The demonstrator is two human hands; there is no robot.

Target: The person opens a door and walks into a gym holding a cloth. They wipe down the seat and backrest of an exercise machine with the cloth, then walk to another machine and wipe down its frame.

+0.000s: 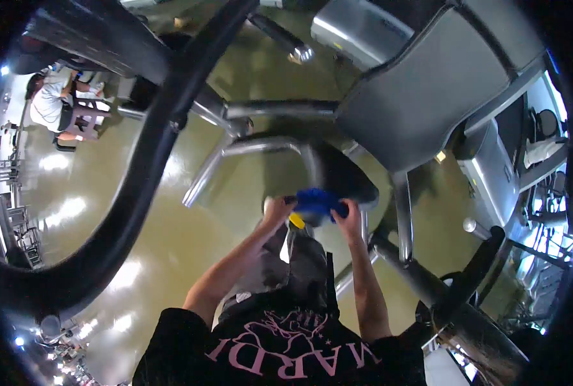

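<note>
A crumpled blue cloth [317, 201] stretches between my two hands, in front of my legs and beside a dark seat pad [347, 177]. My left hand [277, 211] is closed at the cloth's left end, where a small dark part shows by the fingers. A yellow piece [297, 220] hangs just below it; I cannot tell what it is. On the other side, my right hand [348, 222] is closed around the cloth's darker right end. The cloth partly covers the near edge of the pad.
Gym machines surround me. A thick black curved bar [146, 164] crosses the left, and a grey padded backrest [428, 96] stands at the upper right. Metal legs [203, 174] rest on the shiny floor [93, 186]. Another person [52, 103] sits on a stool at far left.
</note>
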